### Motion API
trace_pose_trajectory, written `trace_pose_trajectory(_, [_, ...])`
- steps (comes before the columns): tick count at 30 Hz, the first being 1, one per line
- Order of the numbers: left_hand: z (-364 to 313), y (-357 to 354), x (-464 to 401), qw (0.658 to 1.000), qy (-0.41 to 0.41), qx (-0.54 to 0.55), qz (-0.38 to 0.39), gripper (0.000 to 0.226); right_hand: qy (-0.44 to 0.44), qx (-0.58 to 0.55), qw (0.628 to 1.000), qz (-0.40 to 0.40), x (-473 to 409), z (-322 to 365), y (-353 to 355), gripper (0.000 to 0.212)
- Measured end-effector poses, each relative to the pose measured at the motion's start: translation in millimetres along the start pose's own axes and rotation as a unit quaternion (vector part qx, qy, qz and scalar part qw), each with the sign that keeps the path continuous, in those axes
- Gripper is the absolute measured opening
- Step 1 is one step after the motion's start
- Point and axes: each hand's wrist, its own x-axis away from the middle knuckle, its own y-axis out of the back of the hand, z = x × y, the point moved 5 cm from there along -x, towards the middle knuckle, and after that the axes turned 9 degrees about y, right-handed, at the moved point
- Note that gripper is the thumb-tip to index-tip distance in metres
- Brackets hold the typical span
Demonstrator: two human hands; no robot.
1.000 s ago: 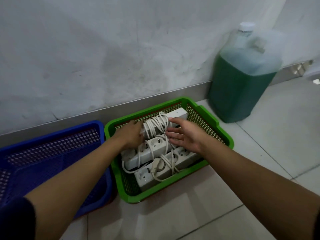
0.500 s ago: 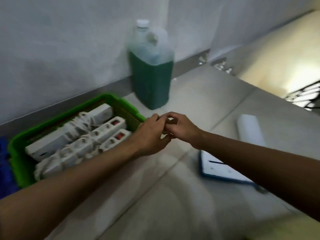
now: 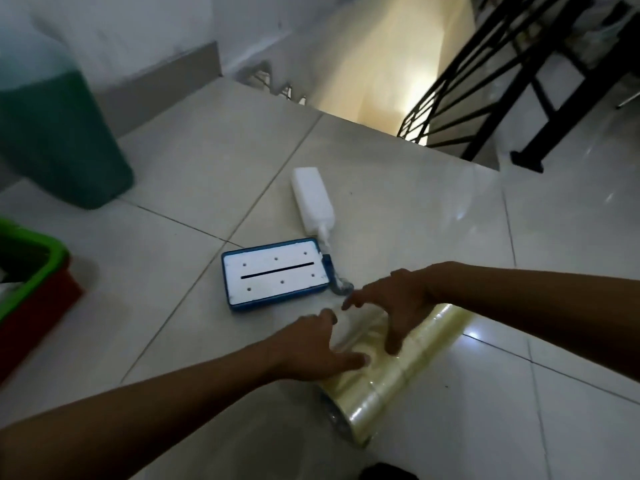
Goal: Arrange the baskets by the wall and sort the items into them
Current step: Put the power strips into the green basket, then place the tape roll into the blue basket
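A long pale-yellow roll of clear plastic film (image 3: 412,372) lies on the tiled floor in front of me. My left hand (image 3: 311,348) wraps its near-left end, thumb on top and fingers along the side. Over the roll's middle, my right hand (image 3: 391,306) lies with its fingers curled down the front. A flat white pad with a blue rim (image 3: 273,275) lies just beyond the hands. A white bottle (image 3: 311,199) lies on its side behind the pad. The corner of the green basket (image 3: 34,268) shows at the left edge, stacked in a red basket (image 3: 45,306).
A big jug of green liquid (image 3: 59,140) stands by the wall at upper left. A stairwell opening with a black metal railing (image 3: 485,84) drops away at the upper right. Bare floor tiles lie between the baskets and the roll.
My view has swung right, away from the green basket of power strips. Both hands have left the basket, met in the air, and now rest on the roll on the floor.
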Motion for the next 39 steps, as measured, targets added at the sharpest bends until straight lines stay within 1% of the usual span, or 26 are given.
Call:
trace_pose_trajectory(2, [-3,-21,-7,0.999,0.018,-0.022,0.037,0.104,-0.007,0.073,0.995,0.061,4,-8,-22,0.112])
trace_pose_trajectory(3, [-3,-28,-9,0.998,0.021,-0.029,0.043,0.109,-0.004,0.108,0.992,0.064,4,-10,-30,0.118])
trace_pose_trajectory(5, [-3,-41,-12,0.998,0.026,-0.027,0.053,0.117,0.020,0.143,0.989,0.029,6,-11,-39,0.124])
trace_pose_trajectory(8, [-1,-51,-13,0.998,0.037,-0.005,0.058,0.124,0.056,0.160,0.985,-0.028,7,-10,-39,0.121])
trace_pose_trajectory(11, [-1,-48,-12,0.999,0.033,0.003,0.039,0.116,0.072,0.187,0.979,-0.045,3,-7,-36,0.114])
trace_pose_trajectory(14, [4,-30,-8,0.999,0.027,-0.005,0.028,0.103,0.068,0.178,0.980,-0.059,-3,-1,-29,0.110])
trace_pose_trajectory(17, [23,0,1,0.999,0.028,-0.034,0.030,0.097,0.072,0.155,0.981,-0.086,-17,15,-10,0.110])
trace_pose_trajectory(19, [39,19,11,0.997,0.041,-0.067,0.019,0.097,0.089,0.161,0.977,-0.104,-29,34,6,0.108])
trace_pose_trajectory(21, [56,34,25,0.990,0.068,-0.122,-0.018,0.103,0.110,0.197,0.965,-0.133,-39,57,26,0.110])
trace_pose_trajectory(23, [69,46,40,0.976,0.105,-0.172,-0.088,0.115,0.130,0.231,0.950,-0.167,-46,81,46,0.113])
trace_pose_trajectory(25, [84,56,58,0.964,0.144,-0.162,-0.152,0.122,0.155,0.254,0.935,-0.194,-50,108,66,0.112])
trace_pose_trajectory(27, [101,66,79,0.958,0.168,-0.124,-0.198,0.118,0.179,0.285,0.918,-0.212,-55,135,86,0.109])
trace_pose_trajectory(29, [119,79,102,0.948,0.182,-0.095,-0.245,0.110,0.197,0.302,0.903,-0.235,-60,160,103,0.106])
trace_pose_trajectory(31, [138,91,130,0.932,0.203,-0.085,-0.288,0.105,0.220,0.313,0.886,-0.263,-65,186,117,0.105])
trace_pose_trajectory(34, [166,101,177,0.905,0.242,-0.088,-0.339,0.105,0.286,0.306,0.857,-0.301,-69,229,132,0.107])
trace_pose_trajectory(36, [186,103,214,0.882,0.277,-0.088,-0.372,0.109,0.340,0.305,0.826,-0.329,-68,261,137,0.106])
trace_pose_trajectory(39, [211,102,274,0.850,0.332,-0.084,-0.400,0.112,0.405,0.331,0.746,-0.413,-60,310,143,0.098])
